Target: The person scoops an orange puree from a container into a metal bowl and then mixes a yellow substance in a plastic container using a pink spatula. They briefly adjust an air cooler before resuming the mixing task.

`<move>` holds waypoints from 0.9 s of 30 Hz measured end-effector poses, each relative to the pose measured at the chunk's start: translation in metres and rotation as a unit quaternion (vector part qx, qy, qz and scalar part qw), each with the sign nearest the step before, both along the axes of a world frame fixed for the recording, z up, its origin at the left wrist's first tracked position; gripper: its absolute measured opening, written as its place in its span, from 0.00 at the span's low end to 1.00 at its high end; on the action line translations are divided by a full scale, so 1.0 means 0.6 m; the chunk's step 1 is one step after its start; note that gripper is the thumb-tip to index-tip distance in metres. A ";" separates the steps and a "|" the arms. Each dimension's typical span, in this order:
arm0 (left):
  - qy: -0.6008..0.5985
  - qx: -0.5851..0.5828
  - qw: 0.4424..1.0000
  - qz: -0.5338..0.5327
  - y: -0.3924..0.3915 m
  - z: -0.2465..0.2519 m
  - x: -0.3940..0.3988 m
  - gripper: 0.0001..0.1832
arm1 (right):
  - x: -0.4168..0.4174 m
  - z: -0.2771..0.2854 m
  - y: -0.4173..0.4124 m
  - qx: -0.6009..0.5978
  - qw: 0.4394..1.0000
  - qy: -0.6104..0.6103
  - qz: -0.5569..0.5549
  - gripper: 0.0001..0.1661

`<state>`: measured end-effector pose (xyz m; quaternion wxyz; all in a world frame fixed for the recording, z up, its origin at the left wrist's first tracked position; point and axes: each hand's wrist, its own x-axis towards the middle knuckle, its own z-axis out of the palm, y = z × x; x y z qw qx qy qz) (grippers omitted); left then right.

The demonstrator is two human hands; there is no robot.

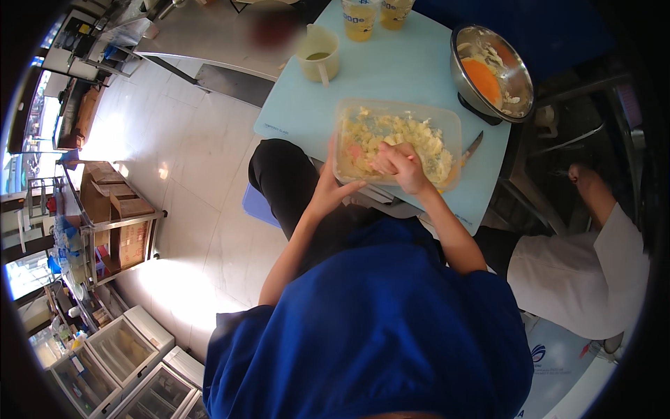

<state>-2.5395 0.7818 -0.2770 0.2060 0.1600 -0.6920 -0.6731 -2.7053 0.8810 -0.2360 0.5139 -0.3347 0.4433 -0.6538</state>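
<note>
A clear plastic container [455, 123] stands near the front edge of the light blue glass table, with pale yellow, crumbly food [390, 128] inside. My left hand [332, 183] grips its near left corner, and some of those fingers show through the plastic wall. Over the food, my right hand [400, 165] is curled into a fist, touching or just above the crumbs; whether anything is inside it cannot be seen. A knife [473, 146] lies to the right of the container, its handle partly hidden. Behind it, a steel bowl [460, 78] holds an orange mass and pale, creamy bits on a black base.
A measuring jug [320, 68] with some liquid and two plastic cups [359, 23] of yellowish liquid stand at the back of the table. A person in a light shirt [565, 272] is close on the right. A steel table [209, 42] adjoins at the back left.
</note>
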 end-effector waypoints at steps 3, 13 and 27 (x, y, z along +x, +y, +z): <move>0.023 -0.028 0.999 0.027 0.004 -0.010 -0.002 0.57 | -0.043 0.040 -0.012 -0.031 0.998 -0.058 -0.003 0.31; 0.017 -0.005 1.000 -0.008 0.001 -0.012 -0.001 0.58 | 0.011 -0.018 -0.006 -0.026 0.999 0.015 0.022 0.31; 0.018 -0.022 0.998 0.047 0.018 -0.011 -0.005 0.55 | -0.001 -0.003 -0.010 -0.024 0.999 -0.028 -0.040 0.31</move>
